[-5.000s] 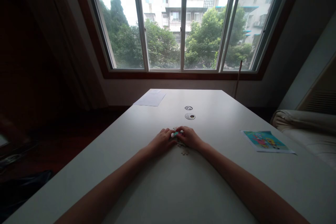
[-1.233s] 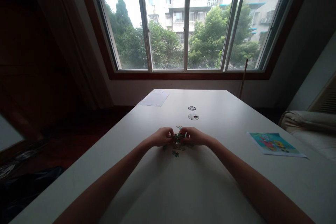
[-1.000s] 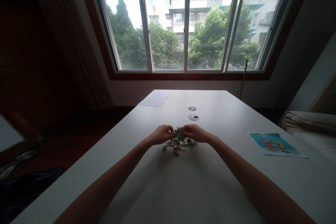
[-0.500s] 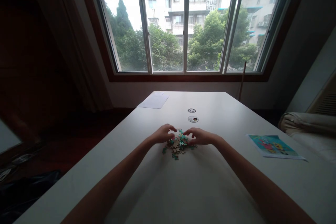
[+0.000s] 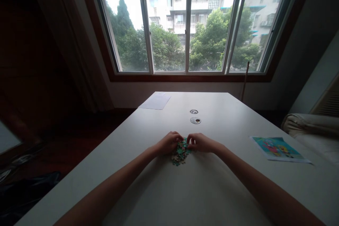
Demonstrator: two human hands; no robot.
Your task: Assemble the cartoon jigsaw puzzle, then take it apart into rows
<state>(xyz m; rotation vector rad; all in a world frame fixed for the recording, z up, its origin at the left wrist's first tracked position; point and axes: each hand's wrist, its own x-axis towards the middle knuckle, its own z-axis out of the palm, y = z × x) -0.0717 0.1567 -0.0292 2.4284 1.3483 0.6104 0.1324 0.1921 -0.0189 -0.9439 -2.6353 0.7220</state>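
A small heap of green, teal and tan jigsaw pieces (image 5: 179, 153) lies on the white table (image 5: 185, 190), a little beyond arm's middle. My left hand (image 5: 169, 143) is curled against the heap's left side, fingers bent over the pieces. On the other side my right hand (image 5: 201, 143) is curled the same way, fingertips touching the heap. Both hands press the pieces together between them, and some pieces are hidden under the fingers.
A colourful cartoon picture sheet (image 5: 279, 148) lies on the table at the right. A white paper (image 5: 156, 101) sits at the far left corner. Two round cable holes (image 5: 195, 120) are just beyond the heap. A pale sofa (image 5: 308, 127) stands to the right.
The pieces dropped from my hands onto the table and spread. My fingers opened half a second ago and have now curled in, pushing the heap tighter and nearer to me.
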